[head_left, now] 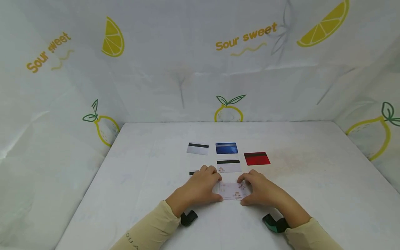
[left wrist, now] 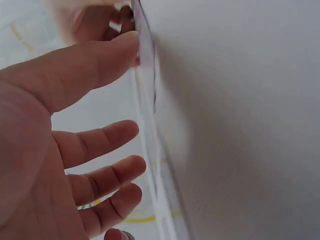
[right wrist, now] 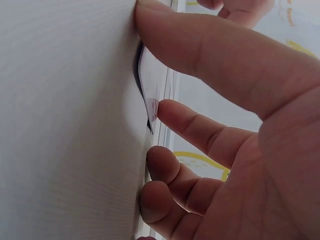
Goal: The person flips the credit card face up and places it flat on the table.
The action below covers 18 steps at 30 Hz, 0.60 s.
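A white plastic card (head_left: 232,190) with pink flower print lies low over the table between the two hands, its broad face up in the head view. The left hand (head_left: 201,185) holds its left end, thumb at the near corner and index finger by the far one. At the opposite end, the right hand (head_left: 260,189) grips the card between thumb and index finger. Seen from the right wrist, the card (right wrist: 152,82) has a dark shadow beneath its edge. The other fingers of the left hand (left wrist: 70,135) stay spread apart beside the table surface.
Beyond the hands lie a striped white card (head_left: 198,149), a blue card (head_left: 226,148), a red card (head_left: 257,158) and a flowered white card (head_left: 229,166). Another striped card (head_left: 192,173) is mostly covered by the left hand. Lemon-print cloth (head_left: 156,80) surrounds the white table (head_left: 140,166).
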Each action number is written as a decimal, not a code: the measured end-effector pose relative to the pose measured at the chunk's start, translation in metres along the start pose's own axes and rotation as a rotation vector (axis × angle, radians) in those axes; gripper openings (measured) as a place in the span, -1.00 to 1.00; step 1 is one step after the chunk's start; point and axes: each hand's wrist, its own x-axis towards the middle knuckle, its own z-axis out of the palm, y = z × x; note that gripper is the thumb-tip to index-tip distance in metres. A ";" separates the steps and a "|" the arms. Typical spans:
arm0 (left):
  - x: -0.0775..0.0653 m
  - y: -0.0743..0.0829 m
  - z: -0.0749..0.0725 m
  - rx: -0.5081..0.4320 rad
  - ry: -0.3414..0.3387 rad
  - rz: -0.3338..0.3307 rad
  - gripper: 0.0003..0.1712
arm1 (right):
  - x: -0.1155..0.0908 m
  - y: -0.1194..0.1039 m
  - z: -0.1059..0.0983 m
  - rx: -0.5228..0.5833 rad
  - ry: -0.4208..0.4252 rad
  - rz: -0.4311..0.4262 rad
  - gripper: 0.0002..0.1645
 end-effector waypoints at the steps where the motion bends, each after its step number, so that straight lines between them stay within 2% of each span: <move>1: 0.000 -0.004 -0.002 -0.005 0.008 -0.018 -0.35 | 0.000 0.000 0.000 -0.001 0.001 -0.003 -0.34; 5: -0.003 -0.024 -0.014 -0.028 0.018 -0.122 -0.31 | 0.001 -0.002 0.001 -0.002 0.008 -0.016 -0.36; 10: -0.010 -0.053 -0.023 -0.067 -0.027 -0.233 -0.32 | 0.001 -0.004 0.000 -0.007 0.010 -0.020 -0.35; 14: -0.012 -0.068 -0.024 -0.094 -0.053 -0.265 -0.39 | 0.002 -0.005 0.000 -0.010 -0.001 -0.001 -0.32; 18: -0.011 -0.074 -0.023 -0.136 -0.083 -0.265 -0.46 | 0.005 -0.005 0.000 -0.026 0.005 0.007 -0.31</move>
